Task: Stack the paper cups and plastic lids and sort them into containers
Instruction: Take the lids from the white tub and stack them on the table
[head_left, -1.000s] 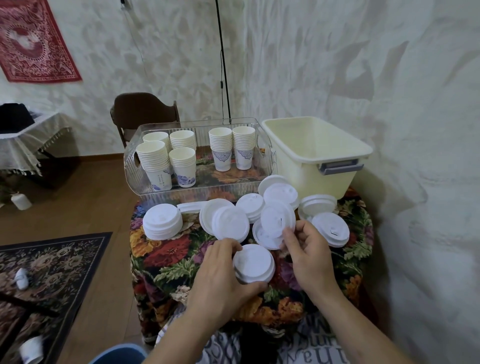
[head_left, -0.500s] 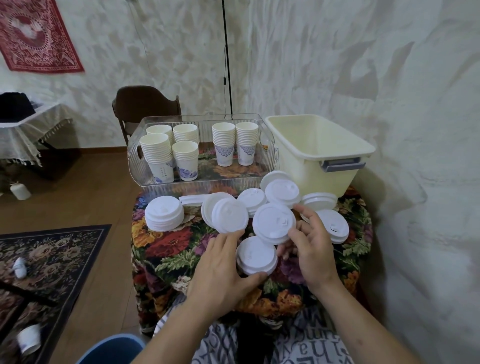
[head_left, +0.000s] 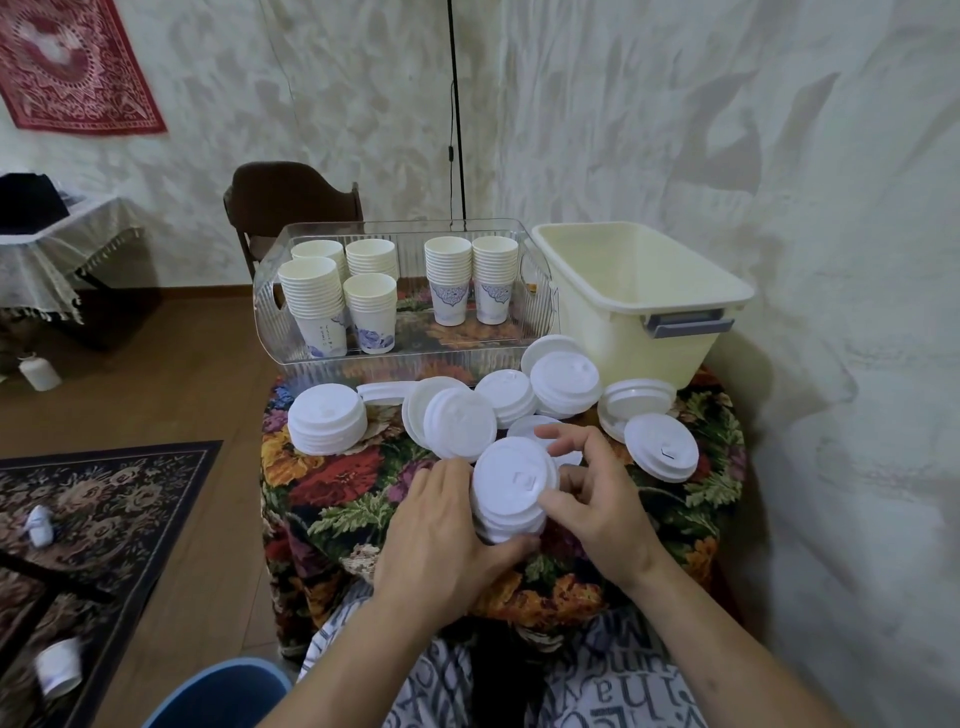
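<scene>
Already the cups (head_left: 395, 291) stand stacked in the clear bin (head_left: 535, 291). Both hands, left hand (head_left: 441, 530) and right hand (head_left: 602, 499), clasp a lid stack (head_left: 511, 488) near the table's front edge; other lids (head_left: 563, 382) lie loose, and the cream tub (head_left: 675, 291) looks empty.

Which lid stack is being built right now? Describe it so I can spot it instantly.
On the floral-covered table, in front of the clear cup tray, find the lid stack nearest the person. Unlike its neighbours, both hands grip it: left hand, right hand.
</scene>
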